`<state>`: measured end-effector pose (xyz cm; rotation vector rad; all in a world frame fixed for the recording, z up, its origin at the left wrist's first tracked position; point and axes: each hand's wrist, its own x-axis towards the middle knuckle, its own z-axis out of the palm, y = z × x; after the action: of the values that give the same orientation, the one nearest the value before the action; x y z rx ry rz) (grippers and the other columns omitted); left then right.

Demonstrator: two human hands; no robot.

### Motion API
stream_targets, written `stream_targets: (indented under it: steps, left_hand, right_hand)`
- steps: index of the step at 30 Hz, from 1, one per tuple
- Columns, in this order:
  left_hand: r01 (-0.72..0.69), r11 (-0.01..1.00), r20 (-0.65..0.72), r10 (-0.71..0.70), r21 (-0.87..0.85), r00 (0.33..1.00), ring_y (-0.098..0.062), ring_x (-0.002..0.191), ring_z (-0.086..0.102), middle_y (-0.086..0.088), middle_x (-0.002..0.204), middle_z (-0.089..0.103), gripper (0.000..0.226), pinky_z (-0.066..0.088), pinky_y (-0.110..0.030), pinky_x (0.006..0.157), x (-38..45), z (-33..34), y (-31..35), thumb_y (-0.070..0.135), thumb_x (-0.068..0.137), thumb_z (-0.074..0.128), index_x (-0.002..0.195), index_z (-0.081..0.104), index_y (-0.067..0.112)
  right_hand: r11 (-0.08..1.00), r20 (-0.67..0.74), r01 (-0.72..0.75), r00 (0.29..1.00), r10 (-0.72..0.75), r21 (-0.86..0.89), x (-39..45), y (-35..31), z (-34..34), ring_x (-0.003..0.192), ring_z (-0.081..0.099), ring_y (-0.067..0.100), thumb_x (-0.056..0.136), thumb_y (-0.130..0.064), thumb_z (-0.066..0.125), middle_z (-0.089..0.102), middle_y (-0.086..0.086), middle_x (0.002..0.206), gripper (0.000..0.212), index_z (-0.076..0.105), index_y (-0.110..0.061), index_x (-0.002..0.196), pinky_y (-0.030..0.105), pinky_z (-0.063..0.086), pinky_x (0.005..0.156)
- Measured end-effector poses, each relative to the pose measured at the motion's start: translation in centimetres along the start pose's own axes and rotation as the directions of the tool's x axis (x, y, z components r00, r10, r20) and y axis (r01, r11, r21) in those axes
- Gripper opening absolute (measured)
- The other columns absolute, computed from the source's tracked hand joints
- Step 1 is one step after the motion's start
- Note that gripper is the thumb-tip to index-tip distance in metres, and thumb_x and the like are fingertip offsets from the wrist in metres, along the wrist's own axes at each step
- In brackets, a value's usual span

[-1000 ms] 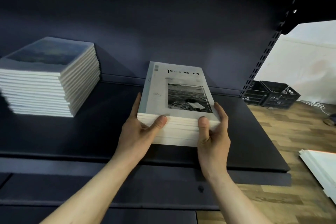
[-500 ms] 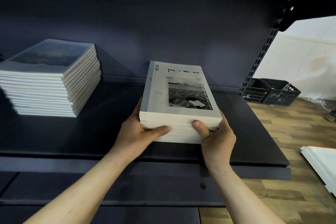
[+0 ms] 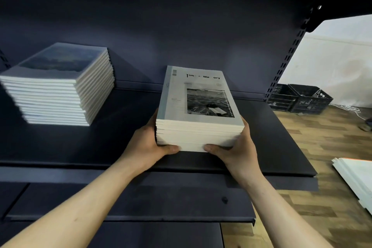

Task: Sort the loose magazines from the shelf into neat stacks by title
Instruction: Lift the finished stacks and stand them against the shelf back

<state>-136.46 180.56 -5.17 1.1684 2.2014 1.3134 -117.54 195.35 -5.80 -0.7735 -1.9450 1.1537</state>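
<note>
Magazines in a grey-covered stack (image 3: 198, 115) sit at frame centre on the dark shelf (image 3: 80, 147), top cover showing a black-and-white photo and a partly legible title, "Tim… Me…ory". Nearest the camera, both bare forearms enter from the bottom edge. Left hand (image 3: 149, 147) grips the stack's lower-left corner: thumb curled along the bottom front edge, fingers hidden behind the left side. Right hand (image 3: 237, 151) grips the lower-right corner the same way, thumb on the front edge, fingers wrapped up the right side. Cannot tell whether the stack's underside touches the shelf or is slightly raised. Page edges look roughly flush, with small offsets between copies. Further back, left of frame, a second taller stack (image 3: 60, 86) with a blue-toned cover rests on the same shelf, well apart from the held one. Lower right, white sheets (image 3: 356, 177) lie on the wood floor (image 3: 322, 137). Far right background: black plastic crates (image 3: 300, 98) against a pale wall.
</note>
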Motion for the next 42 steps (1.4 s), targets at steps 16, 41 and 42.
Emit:
stream_targets:
  steps: [16, 41, 42]
  left_hand:
    - [0.155, 0.903, 0.195, -0.080, -0.401, 0.977, 0.000, 0.127, 0.047, 0.020, 0.145, 0.045, 0.125, 0.038, -0.031, 0.106, 1.9, -2.2, -0.8, 0.086, 0.042, 0.072, 0.149, 0.025, 0.044]
    - [0.188, 0.690, 0.330, 0.078, -0.699, 0.941, -0.009, 0.149, 0.012, 0.005, 0.163, 0.010, 0.086, 0.013, -0.037, 0.123, 5.5, -1.7, -0.8, 0.063, 0.090, 0.045, 0.157, 0.007, 0.025]
    - [0.151, 0.733, 0.306, 0.081, -0.663, 0.949, -0.011, 0.147, 0.021, 0.004, 0.161, 0.021, 0.078, 0.018, -0.035, 0.122, 4.9, -2.2, -1.0, 0.061, 0.094, 0.043, 0.157, 0.014, 0.024]
  right_hand:
    - [0.801, -0.240, 0.194, 0.891, -0.385, -0.567, -4.7, -2.7, 5.9, 0.153, -0.006, 0.027, 0.077, -0.015, 0.074, -0.005, 0.008, 0.166, 0.097, 0.018, -0.018, 0.156, 0.048, 0.005, 0.123]
    - [0.580, -0.320, 0.064, 0.782, -0.534, -0.812, 0.5, -5.4, 15.7, 0.149, 0.021, 0.030, 0.091, -0.048, 0.041, 0.034, 0.011, 0.157, 0.060, 0.045, -0.018, 0.143, 0.059, 0.006, 0.118]
    - [0.578, -0.325, 0.054, 0.783, -0.531, -0.814, 0.4, -5.4, 15.7, 0.149, 0.021, 0.029, 0.091, -0.049, 0.042, 0.034, 0.010, 0.157, 0.061, 0.044, -0.019, 0.144, 0.059, 0.006, 0.118]
